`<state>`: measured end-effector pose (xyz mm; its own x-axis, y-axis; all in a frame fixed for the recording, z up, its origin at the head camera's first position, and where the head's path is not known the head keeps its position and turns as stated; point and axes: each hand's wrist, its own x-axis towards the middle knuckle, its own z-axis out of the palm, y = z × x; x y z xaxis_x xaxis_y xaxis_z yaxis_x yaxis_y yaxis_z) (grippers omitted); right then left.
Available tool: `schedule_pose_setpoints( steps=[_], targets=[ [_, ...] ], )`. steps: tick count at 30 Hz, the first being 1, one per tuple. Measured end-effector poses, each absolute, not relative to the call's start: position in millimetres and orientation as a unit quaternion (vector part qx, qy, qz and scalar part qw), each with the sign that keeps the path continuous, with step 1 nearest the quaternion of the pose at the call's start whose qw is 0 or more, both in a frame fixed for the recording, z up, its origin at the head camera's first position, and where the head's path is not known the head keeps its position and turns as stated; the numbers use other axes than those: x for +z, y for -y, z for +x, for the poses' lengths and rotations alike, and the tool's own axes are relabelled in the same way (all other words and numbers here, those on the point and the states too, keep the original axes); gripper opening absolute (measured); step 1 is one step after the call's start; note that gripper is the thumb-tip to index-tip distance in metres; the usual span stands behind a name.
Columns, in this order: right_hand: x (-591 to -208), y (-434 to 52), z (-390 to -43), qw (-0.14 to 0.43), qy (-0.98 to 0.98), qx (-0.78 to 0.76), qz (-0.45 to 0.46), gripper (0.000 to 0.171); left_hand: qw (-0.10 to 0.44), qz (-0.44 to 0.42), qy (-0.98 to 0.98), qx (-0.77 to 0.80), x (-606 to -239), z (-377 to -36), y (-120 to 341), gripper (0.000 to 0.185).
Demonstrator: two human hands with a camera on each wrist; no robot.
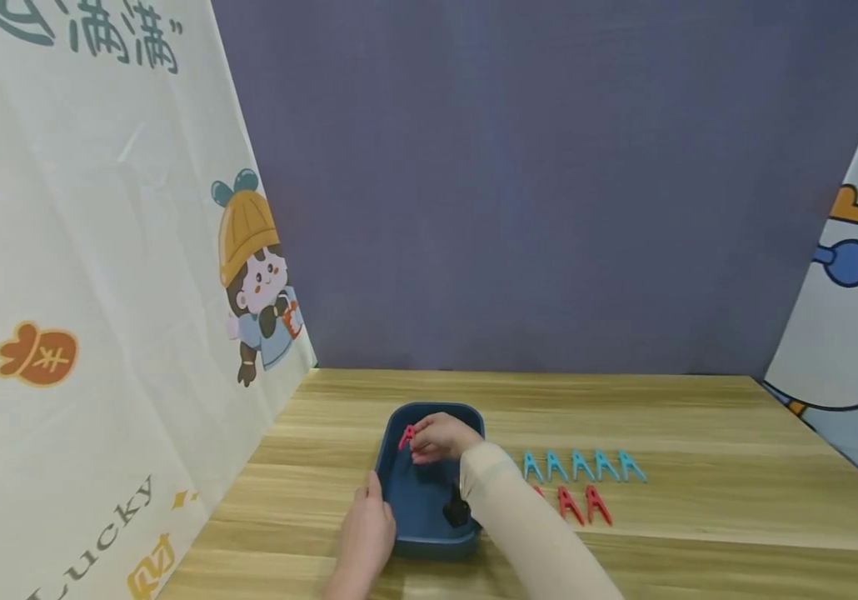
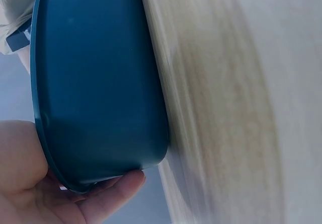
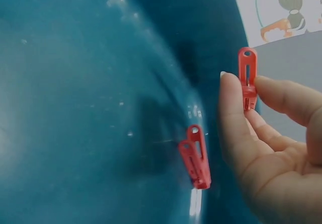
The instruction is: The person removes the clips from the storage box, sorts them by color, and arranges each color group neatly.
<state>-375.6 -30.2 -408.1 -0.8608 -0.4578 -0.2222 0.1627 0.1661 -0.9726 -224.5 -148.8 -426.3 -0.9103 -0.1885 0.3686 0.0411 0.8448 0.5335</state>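
Observation:
My right hand (image 1: 435, 438) hangs over the far left part of a dark blue tub (image 1: 399, 546) and pinches a red clothes peg (image 3: 246, 58) between thumb and forefinger. In the right wrist view a second red peg (image 3: 195, 156) sits against the tub's wall (image 3: 75, 108), seemingly clipped on its rim. Only one red peg (image 1: 406, 436) shows in the head view. My left hand (image 1: 365, 525) grips the tub's near left corner. In the left wrist view its fingers (image 2: 100, 196) curl round the rim of the tub (image 2: 100, 83).
On the wooden table (image 1: 699, 417), right of the tub, lie a row of several blue pegs (image 1: 582, 465) and, nearer me, red pegs (image 1: 582, 504). Printed cloth screens stand at left (image 1: 99, 292) and right (image 1: 856, 333), a grey one behind.

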Motion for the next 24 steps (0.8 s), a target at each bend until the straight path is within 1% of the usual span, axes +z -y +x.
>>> schedule_pose_setpoints(
  steps=[8,14,18,24],
  targets=[
    [-392,25,-377,0.241,-0.702,-0.660,-0.112,0.045,0.202,0.042,0.939,-0.275,-427,-225,149,0.044],
    [-387,16,-378,0.241,-0.694,-0.667,-0.128,0.041,0.220,0.035,0.936,-0.271,-428,-224,149,0.044],
    [-382,9,-375,0.243,-0.681,-0.674,-0.152,0.037,0.223,0.034,0.937,-0.269,-428,-223,149,0.044],
    [-374,3,-371,0.232,-0.690,-0.671,-0.138,0.039,0.221,0.034,0.936,-0.270,-428,-223,148,0.044]
  ],
)
